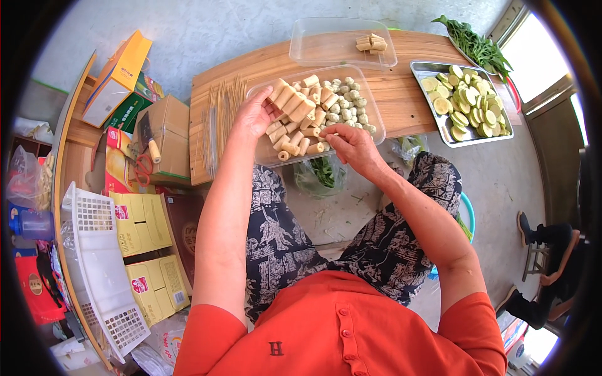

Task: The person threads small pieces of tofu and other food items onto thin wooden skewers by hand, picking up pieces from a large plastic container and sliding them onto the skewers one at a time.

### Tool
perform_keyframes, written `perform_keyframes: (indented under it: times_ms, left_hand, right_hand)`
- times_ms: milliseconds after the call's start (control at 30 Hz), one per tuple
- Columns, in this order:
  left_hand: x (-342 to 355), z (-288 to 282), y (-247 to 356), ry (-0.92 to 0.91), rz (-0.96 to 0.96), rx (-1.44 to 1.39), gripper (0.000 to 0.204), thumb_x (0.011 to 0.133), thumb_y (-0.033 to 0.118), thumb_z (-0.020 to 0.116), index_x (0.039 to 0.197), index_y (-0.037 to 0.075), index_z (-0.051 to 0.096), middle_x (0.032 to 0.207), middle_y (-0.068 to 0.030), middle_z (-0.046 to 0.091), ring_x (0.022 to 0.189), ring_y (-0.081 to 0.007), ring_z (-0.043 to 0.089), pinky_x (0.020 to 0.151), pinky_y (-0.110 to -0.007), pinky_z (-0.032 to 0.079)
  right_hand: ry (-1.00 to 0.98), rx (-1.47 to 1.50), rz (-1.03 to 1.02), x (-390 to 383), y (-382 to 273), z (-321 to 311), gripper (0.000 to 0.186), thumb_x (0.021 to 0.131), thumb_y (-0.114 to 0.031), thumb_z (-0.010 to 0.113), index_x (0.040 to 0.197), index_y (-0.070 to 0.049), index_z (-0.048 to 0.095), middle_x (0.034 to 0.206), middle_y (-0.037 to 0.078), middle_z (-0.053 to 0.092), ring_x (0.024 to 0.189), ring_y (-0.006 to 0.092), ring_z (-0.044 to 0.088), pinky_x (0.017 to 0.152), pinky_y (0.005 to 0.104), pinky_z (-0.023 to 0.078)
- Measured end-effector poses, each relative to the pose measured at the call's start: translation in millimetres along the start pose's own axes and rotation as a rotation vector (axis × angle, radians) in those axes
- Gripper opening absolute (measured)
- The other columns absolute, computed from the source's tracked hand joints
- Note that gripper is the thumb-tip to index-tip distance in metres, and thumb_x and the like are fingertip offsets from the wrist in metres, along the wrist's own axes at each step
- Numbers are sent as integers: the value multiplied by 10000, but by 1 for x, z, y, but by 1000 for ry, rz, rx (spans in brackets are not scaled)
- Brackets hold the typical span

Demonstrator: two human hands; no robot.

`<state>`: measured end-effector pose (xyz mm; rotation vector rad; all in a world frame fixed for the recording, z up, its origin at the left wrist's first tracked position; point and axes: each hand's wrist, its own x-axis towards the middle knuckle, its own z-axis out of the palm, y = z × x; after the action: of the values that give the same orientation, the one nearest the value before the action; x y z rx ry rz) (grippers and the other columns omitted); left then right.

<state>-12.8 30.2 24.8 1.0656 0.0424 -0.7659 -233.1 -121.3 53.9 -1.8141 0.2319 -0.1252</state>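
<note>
My left hand (254, 113) is closed around a bundle of tan tube-shaped rolls (291, 102), lying side by side and tilted above a clear plastic tray (374, 103). Whether skewers run through them I cannot make out. Below, loose tan rolls (295, 141) fill the tray's left and middle. Round grey-green balls (351, 100) are heaped in its right part. My right hand (351, 145) is at the tray's near edge, thumb and fingers pinched together beside the rolls and balls. What sits between those fingertips, if anything, is too small to tell.
Thin bamboo skewers (224, 113) lie on the wooden table (263, 66) left of the tray. Behind stands another clear container (320, 53) with bundled rolls (372, 43). A metal tray (459, 139) of sliced zucchini (473, 103) and leafy greens (476, 49) are at right. Cardboard boxes (169, 128) stand left.
</note>
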Motion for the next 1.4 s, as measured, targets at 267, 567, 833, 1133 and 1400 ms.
perform_keyframes:
  times_ms: [267, 567, 833, 1133, 1400]
  left_hand:
    - [-1, 1, -2, -41, 11, 4, 339, 831, 202, 679, 1113, 55, 559, 1055, -105, 620, 971, -224, 601, 854, -390, 509]
    - [-11, 11, 0, -109, 31, -21, 313, 838, 192, 670, 1091, 45, 559, 1027, -108, 625, 933, -222, 614, 816, -383, 525]
    - [-16, 16, -2, -199, 108, 44, 355, 820, 146, 679, 1135, 63, 539, 1051, -83, 615, 938, -211, 613, 794, -381, 528]
    - [2, -7, -4, 46, 200, -89, 315, 836, 76, 628, 1127, 61, 510, 1050, -112, 595, 954, -253, 601, 798, -460, 528]
    - [-10, -3, 0, 6, 194, 2, 281, 853, 142, 634, 1107, 86, 526, 1028, -68, 607, 912, -193, 591, 793, -362, 504]
  right_hand:
    - [10, 11, 1, 3, -1, 1, 190, 936, -163, 517, 997, -29, 637, 536, -20, 466, 477, 44, 427, 448, 217, 346]
    - [-14, 151, 33, 6, 2, 1, 183, 946, -147, 495, 1002, -43, 636, 530, -51, 427, 466, 31, 386, 450, 201, 325]
    - [6, 157, 20, 9, 10, 3, 178, 950, -149, 498, 1003, -44, 632, 545, -50, 438, 469, 29, 384, 448, 192, 314]
    - [54, -65, -77, 5, 5, 0, 152, 895, -152, 571, 1002, -58, 624, 640, 40, 550, 573, 130, 531, 526, 282, 428]
    - [112, -193, -205, -2, 3, -7, 167, 886, -137, 540, 1013, -54, 608, 661, 68, 585, 590, 137, 533, 559, 296, 440]
